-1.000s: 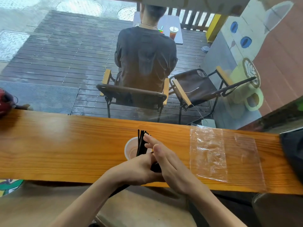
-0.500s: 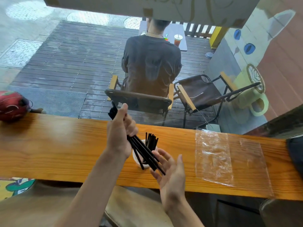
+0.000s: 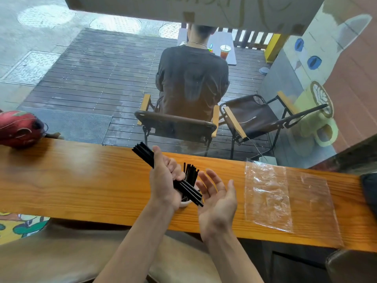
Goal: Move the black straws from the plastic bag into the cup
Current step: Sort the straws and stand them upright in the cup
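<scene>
My left hand [image 3: 164,180] grips a bundle of black straws [image 3: 143,153] slanting from upper left down to lower right, their lower ends reaching over the cup. The small white cup [image 3: 185,203] stands on the wooden counter [image 3: 81,180], mostly hidden behind my hands, with several black straws [image 3: 190,172] standing upright in it. Just right of the cup, my right hand [image 3: 218,199] is palm up with fingers spread, holding nothing, and its fingers are near the lower tips of the bundle. The clear plastic bag [image 3: 285,195] lies flat and looks empty to the right.
A red helmet-like object [image 3: 19,129] sits at the counter's far left. A dark object [image 3: 370,193] lies at the right end. Behind the glass, a person sits in a chair [image 3: 175,125] on the deck, next to an empty folding chair [image 3: 255,119].
My left hand lifted a bundle of straws up from beside the cup and now holds it slanted over the cup. My right hand let go and opened, palm up.
</scene>
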